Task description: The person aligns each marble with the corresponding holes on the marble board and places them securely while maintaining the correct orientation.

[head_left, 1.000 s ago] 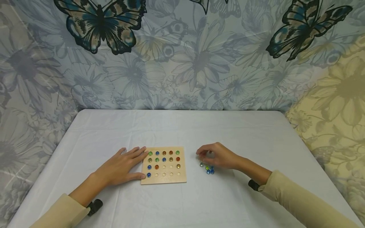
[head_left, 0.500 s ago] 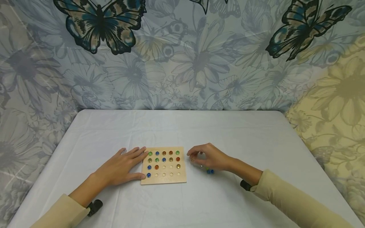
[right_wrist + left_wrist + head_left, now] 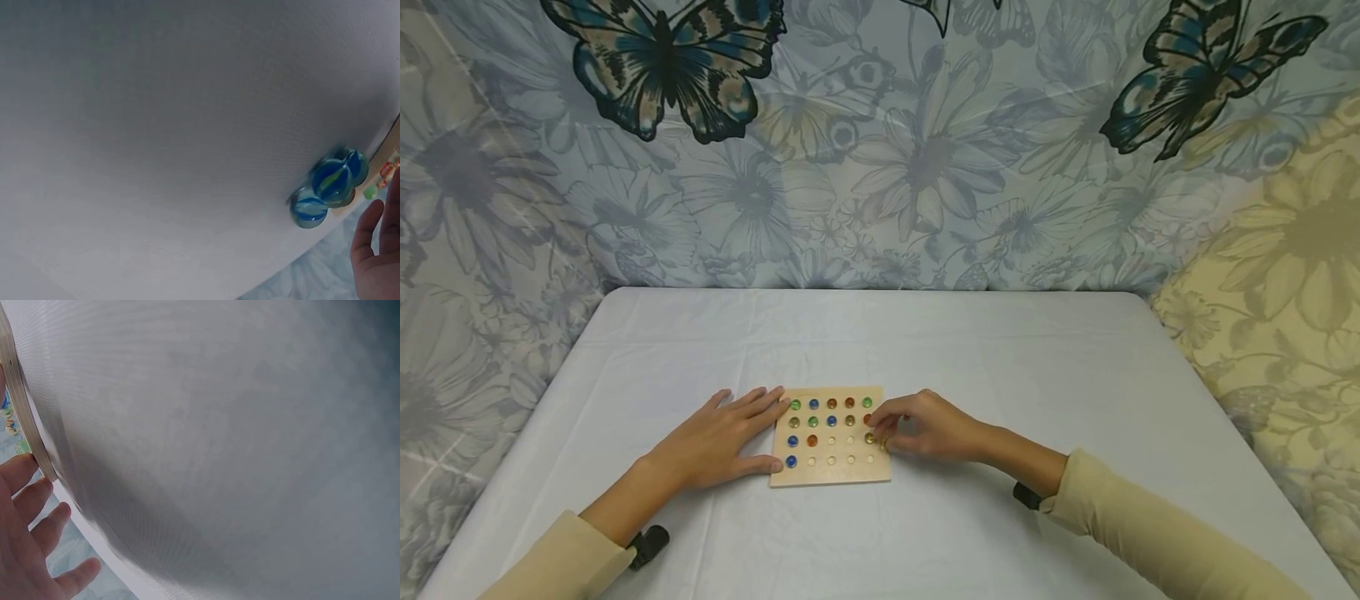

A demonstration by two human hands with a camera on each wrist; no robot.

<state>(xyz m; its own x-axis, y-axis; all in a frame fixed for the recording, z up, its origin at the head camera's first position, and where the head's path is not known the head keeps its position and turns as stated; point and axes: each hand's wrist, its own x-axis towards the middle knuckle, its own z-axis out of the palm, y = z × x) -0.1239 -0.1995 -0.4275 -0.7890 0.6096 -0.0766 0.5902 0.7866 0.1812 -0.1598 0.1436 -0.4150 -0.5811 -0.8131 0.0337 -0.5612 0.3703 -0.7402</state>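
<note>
A square wooden board (image 3: 835, 477) with rows of round hollows lies on the white cloth. Glass marbles in green, blue, red and amber sit in its back two rows and some front hollows, among them a blue marble (image 3: 792, 461). My left hand (image 3: 718, 446) rests on the board's left edge, fingers spread and fairly straight, thumb at the near corner. At the right edge, my right hand (image 3: 934, 427) pinches a small yellowish marble (image 3: 883, 445) between thumb and fingertips, beside the amber marble of the third row. Its palm side is partly hidden.
Several loose blue-streaked marbles (image 3: 331, 181) lie bunched on the cloth near my right hand in the right wrist view; in the head view that hand hides them. The white-covered table (image 3: 880, 333) meets a wall hanging (image 3: 925, 167) printed with flowers and butterflies.
My right hand has moved left from the loose marbles to the board's right edge, carrying the small marble. The left hand and the board have stayed in place.
</note>
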